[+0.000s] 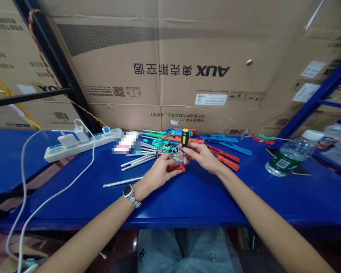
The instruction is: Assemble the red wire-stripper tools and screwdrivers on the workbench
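Note:
My left hand, with a watch on its wrist, is closed on a red handle piece near the middle of the blue table. The fingers of my right hand are wrapped round the lower part of a black and yellow screwdriver, which stands upright. Its tip is hidden near small metal parts between my hands. Silver rods lie left of my hands, with one more rod nearer the front. Green pieces and thin wires lie just behind.
Orange-red handles and blue handles lie to the right. A power strip with white cables is at the left. A plastic bottle stands at the right. Cardboard boxes rise behind the table.

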The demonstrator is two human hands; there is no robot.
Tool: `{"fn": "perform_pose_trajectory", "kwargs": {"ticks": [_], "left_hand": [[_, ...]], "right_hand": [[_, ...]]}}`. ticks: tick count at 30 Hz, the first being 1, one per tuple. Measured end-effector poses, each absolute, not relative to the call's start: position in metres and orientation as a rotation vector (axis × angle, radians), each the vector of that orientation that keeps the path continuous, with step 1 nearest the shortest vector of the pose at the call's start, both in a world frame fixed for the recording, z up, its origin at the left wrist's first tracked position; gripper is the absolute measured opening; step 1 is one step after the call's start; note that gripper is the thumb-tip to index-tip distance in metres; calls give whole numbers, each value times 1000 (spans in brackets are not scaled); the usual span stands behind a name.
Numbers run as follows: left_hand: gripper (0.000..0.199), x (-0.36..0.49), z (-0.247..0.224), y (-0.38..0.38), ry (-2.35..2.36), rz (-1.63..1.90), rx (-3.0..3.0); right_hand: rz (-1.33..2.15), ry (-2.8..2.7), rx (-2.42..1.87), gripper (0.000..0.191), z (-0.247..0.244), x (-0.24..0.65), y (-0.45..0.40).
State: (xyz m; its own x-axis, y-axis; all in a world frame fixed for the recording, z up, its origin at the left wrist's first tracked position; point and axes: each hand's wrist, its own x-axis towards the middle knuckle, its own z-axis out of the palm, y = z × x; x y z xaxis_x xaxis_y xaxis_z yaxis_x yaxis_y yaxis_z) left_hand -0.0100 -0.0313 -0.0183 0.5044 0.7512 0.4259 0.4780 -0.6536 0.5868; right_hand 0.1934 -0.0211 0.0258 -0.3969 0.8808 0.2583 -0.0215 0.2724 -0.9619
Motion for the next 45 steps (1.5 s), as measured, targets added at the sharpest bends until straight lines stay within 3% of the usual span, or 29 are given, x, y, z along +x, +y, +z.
{"fn": "perform_pose_trajectory", "kwargs": {"ticks": [11, 18, 34, 39, 45], "left_hand": [[22, -10, -20, -31, 1027, 956, 2348], [23, -10, -20, -31, 1007, 954, 2325], [19, -10, -22, -29, 1010, 944, 2383], [17, -10, -19, -30, 1006, 918, 2363], [17, -10, -20, -30, 1030, 912, 2377]], "right_hand": [[1109, -1566, -879, 44, 17, 185, -20], [1329, -1713, -789, 34, 28, 197, -22], [1189, -1573, -893, 48, 19, 188, -23], [1353, -1674, -830, 39, 24, 197, -22], [1221, -1750, -863, 35, 25, 202, -20]]}}
